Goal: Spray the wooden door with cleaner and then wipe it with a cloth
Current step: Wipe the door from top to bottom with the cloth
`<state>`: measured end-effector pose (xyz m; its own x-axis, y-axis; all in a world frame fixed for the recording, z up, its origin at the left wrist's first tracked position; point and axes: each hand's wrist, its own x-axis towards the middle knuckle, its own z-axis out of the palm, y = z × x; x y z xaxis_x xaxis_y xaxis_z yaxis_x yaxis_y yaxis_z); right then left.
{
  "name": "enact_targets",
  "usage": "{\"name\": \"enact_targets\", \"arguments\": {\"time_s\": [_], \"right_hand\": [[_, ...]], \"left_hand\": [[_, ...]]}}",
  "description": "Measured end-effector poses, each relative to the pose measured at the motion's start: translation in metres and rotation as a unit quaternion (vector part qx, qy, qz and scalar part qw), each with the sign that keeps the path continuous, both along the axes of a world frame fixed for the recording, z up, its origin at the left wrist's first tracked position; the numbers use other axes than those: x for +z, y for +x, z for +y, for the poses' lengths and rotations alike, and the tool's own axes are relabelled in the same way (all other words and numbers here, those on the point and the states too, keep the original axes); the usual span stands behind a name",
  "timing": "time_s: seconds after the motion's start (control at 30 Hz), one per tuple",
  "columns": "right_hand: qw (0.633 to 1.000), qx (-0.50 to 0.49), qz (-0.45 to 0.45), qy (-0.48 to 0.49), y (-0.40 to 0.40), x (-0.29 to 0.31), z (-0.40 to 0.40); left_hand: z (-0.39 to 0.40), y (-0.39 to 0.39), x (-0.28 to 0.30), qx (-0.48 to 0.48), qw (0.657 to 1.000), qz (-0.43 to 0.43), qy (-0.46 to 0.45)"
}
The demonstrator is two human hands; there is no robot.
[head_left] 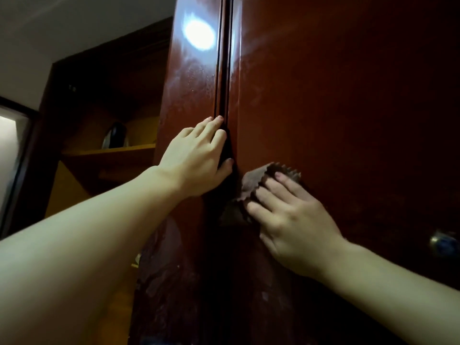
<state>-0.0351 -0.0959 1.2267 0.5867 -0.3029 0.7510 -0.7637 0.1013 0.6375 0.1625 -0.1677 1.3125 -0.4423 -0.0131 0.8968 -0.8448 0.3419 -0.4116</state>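
Note:
The glossy reddish-brown wooden door [336,95] fills the right and middle of the head view, with a fine haze of spray on its upper left part. My right hand [286,215] lies flat on the door and presses a brown cloth [251,185] with a zigzag edge against the panel. My left hand [196,158] rests on the door's left stile, its fingers spread across the dark groove beside the panel. No spray bottle is in view.
A round metal door knob [444,242] sits at the right edge, below my right forearm. Left of the door is a dark wooden shelf unit [109,151] with a dark object [114,135] on it. A white ceiling is above.

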Motion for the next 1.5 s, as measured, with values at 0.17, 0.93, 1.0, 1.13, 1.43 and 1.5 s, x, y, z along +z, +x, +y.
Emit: {"name": "enact_targets", "arguments": {"time_s": [0.17, 0.93, 1.0, 1.13, 1.43, 1.5], "right_hand": [[0.995, -0.005, -0.044, -0.088, -0.029, 0.028, 0.012], [0.988, -0.021, -0.107, -0.106, -0.063, -0.023, 0.039], [0.993, -0.031, -0.069, -0.093, -0.074, -0.024, 0.046], [0.982, -0.065, -0.117, -0.133, -0.091, 0.019, 0.062], [0.986, -0.048, -0.119, -0.105, -0.129, -0.044, 0.084], [0.982, -0.049, -0.141, -0.115, -0.137, -0.028, 0.09]], "left_hand": [[0.0, -0.02, -0.003, 0.029, 0.999, 0.037, -0.023], [0.025, -0.102, -0.013, -0.086, 0.993, 0.043, -0.067], [0.031, -0.108, -0.013, -0.097, 0.992, 0.033, -0.079], [0.041, -0.123, -0.01, -0.119, 0.988, 0.01, -0.1], [0.053, -0.151, -0.006, -0.125, 0.986, 0.007, -0.109], [0.056, -0.157, -0.007, -0.13, 0.985, 0.002, -0.113]]}}
